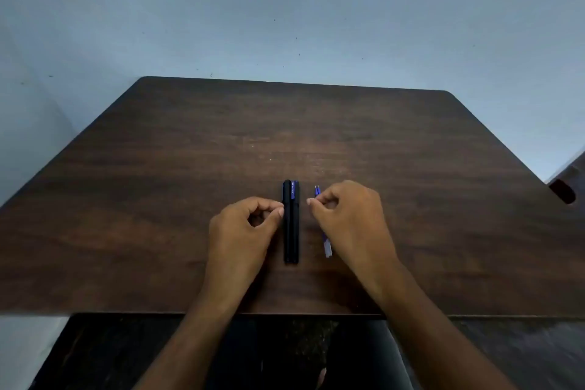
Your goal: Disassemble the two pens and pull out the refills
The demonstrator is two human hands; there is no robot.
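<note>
I saw my left hand [243, 225] curled, its fingertips touching the black pens [291, 222] lying between my hands, while my right hand [348, 215] pinched the thin blue refills [317, 190], and I feared a small bump could roll the pens away or let the refills slip.

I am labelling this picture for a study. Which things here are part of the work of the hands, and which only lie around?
In the work:
- left hand, fingertips touching the black pens
- black pens, side by side on the table
- right hand, pinching the blue refills
- blue refills, mostly hidden under that hand

Only around:
- wooden table
- dark object at the right edge
</note>
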